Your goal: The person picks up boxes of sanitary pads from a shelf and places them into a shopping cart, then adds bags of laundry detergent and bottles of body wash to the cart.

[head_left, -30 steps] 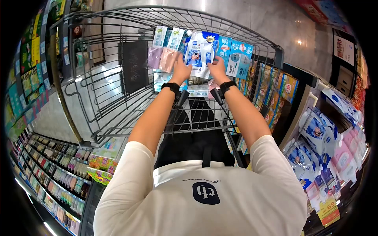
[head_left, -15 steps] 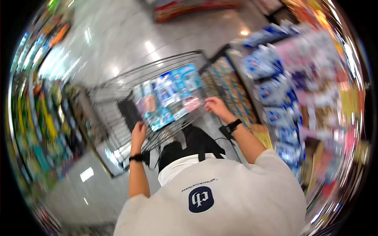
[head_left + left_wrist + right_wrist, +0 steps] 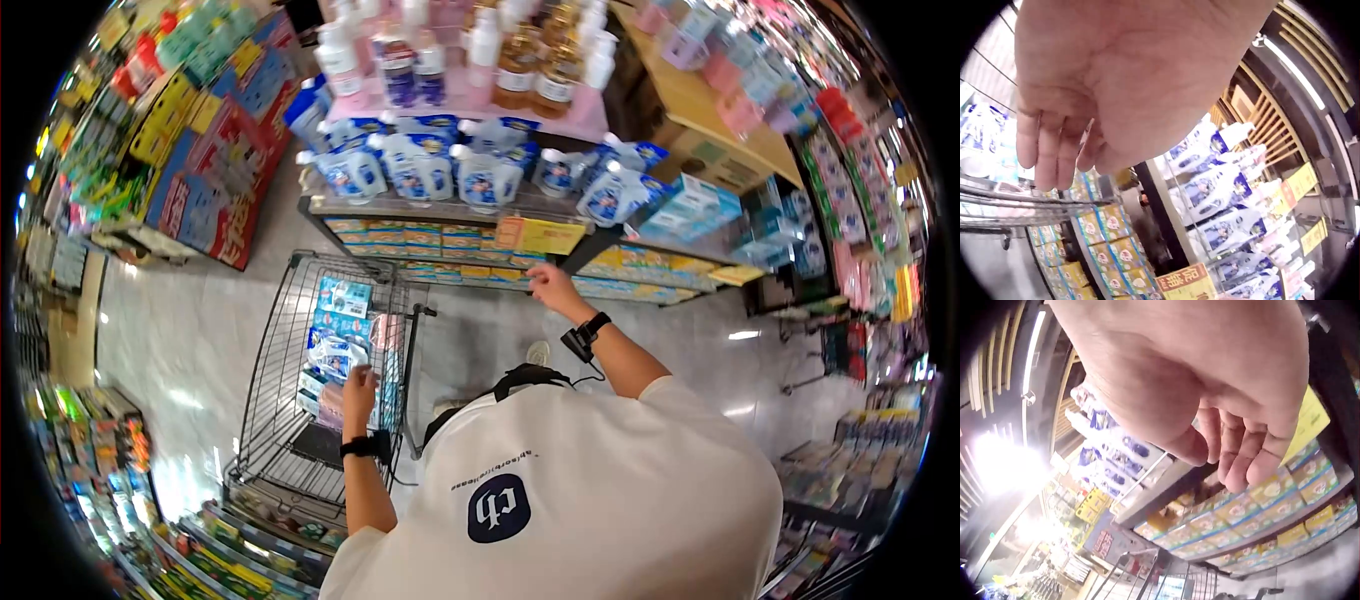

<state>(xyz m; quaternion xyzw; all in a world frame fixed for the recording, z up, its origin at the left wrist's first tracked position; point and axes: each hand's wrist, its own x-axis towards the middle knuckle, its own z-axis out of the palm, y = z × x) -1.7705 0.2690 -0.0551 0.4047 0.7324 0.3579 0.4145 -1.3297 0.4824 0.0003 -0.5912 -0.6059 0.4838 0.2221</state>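
Two bare hands are showing, and both are empty. The left hand (image 3: pixel 360 395) is hanging over the side edge of one grey metal wire shopping cart (image 3: pixel 350 265), with its fingers loosely bent and gripping nothing. The right hand (image 3: pixel 556 288) is also holding nothing; its fingers are curling softly near one big yellow and orange paper sign (image 3: pixel 550 237).

One white and blue plastic pouch (image 3: pixel 335 352) is lying inside the cart, near the middle and just beside the left hand. At least two light blue boxes (image 3: pixel 344 297) are sitting between the pouch and the cart's end edge by the shelf. One soft peach pack (image 3: pixel 330 405) is lying on the pouch's other side. The left hand is covering some of the goods, so I cannot count them all.

One long dark shelf (image 3: pixel 430 213) is standing in front of the person and blocking the way ahead. Five more white and blue pouches (image 3: pixel 490 180) are standing along its front edge, with others behind them. Higher up, two purple bottles (image 3: pixel 398 80) and at least three brown bottles (image 3: pixel 558 85) are standing in the middle. Many small yellow packs (image 3: pixel 405 240) are filling the space below; they are too many to count. One tall red and blue display (image 3: pixel 215 185) is standing well apart, past the shelf's left corner.
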